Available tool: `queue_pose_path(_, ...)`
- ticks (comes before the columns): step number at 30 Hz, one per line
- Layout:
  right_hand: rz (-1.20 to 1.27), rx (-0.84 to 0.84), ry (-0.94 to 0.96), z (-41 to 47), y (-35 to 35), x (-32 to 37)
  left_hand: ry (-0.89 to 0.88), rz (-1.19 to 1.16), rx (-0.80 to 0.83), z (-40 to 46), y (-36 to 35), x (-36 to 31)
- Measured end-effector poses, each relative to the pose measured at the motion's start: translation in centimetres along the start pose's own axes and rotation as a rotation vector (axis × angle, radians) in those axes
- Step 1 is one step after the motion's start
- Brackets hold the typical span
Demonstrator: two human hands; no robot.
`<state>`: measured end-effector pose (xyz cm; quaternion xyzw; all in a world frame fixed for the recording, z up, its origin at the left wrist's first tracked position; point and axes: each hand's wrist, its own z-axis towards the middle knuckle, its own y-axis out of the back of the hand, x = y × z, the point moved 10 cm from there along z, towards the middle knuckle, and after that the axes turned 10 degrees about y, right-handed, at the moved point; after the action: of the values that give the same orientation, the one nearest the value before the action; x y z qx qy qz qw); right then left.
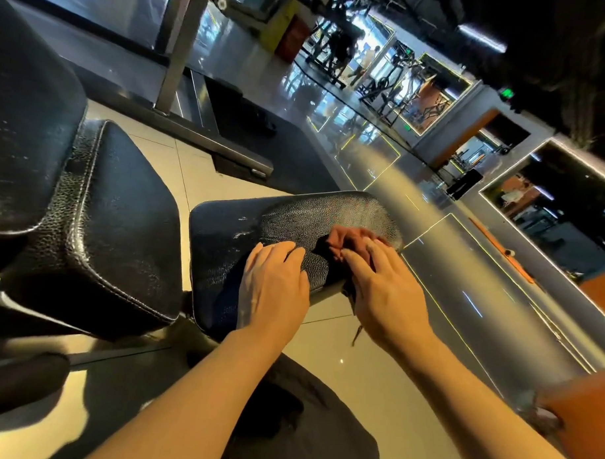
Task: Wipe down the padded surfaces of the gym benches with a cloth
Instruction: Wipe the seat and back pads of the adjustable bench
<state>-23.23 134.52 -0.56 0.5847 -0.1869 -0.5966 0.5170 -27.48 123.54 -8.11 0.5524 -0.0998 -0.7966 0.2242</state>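
Observation:
A small black padded seat lies in the middle of the head view, its leather worn and scuffed. A dark red cloth is bunched on its right end. My right hand presses on the cloth, fingers over it, and a loose thread hangs below the pad's edge. My left hand rests flat on the seat's near edge beside the cloth, holding nothing. A larger black pad stands to the left, with a third pad above it.
A metal machine frame and its floor rail stand behind the pads. Glossy tiled floor lies below and to the right. Gym machines and distant people are at the far back. Orange cloth shows at the right edge.

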Motion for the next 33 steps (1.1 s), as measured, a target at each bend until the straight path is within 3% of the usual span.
queue_pose_path(3,-0.025,-0.026,-0.107,2.8,-0.7,-2.8,-0.017,0.028,0.001,-0.3,0.2,0.1)
queue_pose_path(8,0.088,0.072,-0.248,7.2,-3.2,-4.4,-0.009,0.073,-0.005,-1.2,0.8,0.7)
queue_pose_path(13,0.122,0.036,0.107,1.2,-1.0,3.2,0.007,0.085,-0.029,-2.4,0.7,0.4)
queue_pose_path(15,0.065,0.052,0.148,0.9,-1.1,1.0,-0.014,0.096,-0.049,-2.8,0.9,0.5)
queue_pose_path(18,0.035,-0.039,-0.141,2.2,-0.5,-5.8,-0.035,0.105,-0.05,-3.7,1.3,1.2)
queue_pose_path(20,0.087,-0.11,-0.239,2.3,-0.1,-5.1,-0.073,0.126,-0.064,-4.1,1.8,1.8)
queue_pose_path(25,0.132,-0.133,0.131,0.6,-0.8,7.5,-0.045,0.173,-0.103,-5.5,3.6,3.8)
queue_pose_path(28,0.106,-0.048,0.313,0.6,-1.1,7.3,0.001,0.183,-0.108,-6.6,3.9,4.2)
queue_pose_path(31,0.049,-0.023,0.065,2.7,-1.3,-0.2,0.043,0.174,-0.127,-7.5,4.2,4.3)
queue_pose_path(33,0.042,-0.114,-0.111,2.8,-0.4,-1.9,0.08,0.18,-0.134,-8.0,4.4,4.7)
